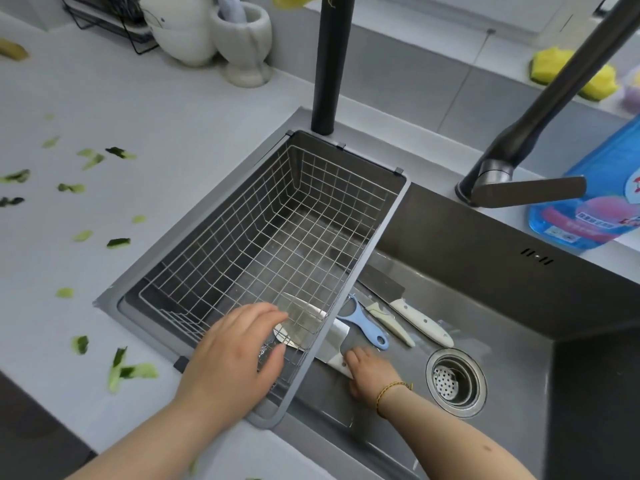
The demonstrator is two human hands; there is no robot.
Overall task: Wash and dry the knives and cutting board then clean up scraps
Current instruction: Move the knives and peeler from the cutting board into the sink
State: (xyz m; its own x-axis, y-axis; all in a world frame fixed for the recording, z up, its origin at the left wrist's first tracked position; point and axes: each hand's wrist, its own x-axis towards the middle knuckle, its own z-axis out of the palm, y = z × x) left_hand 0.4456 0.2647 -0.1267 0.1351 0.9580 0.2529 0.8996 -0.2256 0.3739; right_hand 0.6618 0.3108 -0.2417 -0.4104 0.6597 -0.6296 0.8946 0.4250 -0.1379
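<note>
In the sink (485,306), three knives perhaps; left hand (230,355) spread on basket (346,306), right hand (369,372) gripping one.

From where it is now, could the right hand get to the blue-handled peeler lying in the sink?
Probably yes. The right hand is already down in the dark grey sink, on a white knife handle, and the blue-handled peeler lies just beyond its fingers, uncovered. The wire basket sits to the side.

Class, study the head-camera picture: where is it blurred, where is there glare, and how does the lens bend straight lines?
Head view: the green scraps on the counter and the yellow sponge are smeared by motion blur; soft glare lies on the knife blade under the wire basket; the wide lens bows the sink edges and faucet; lighting is even, shadows faint.
</note>
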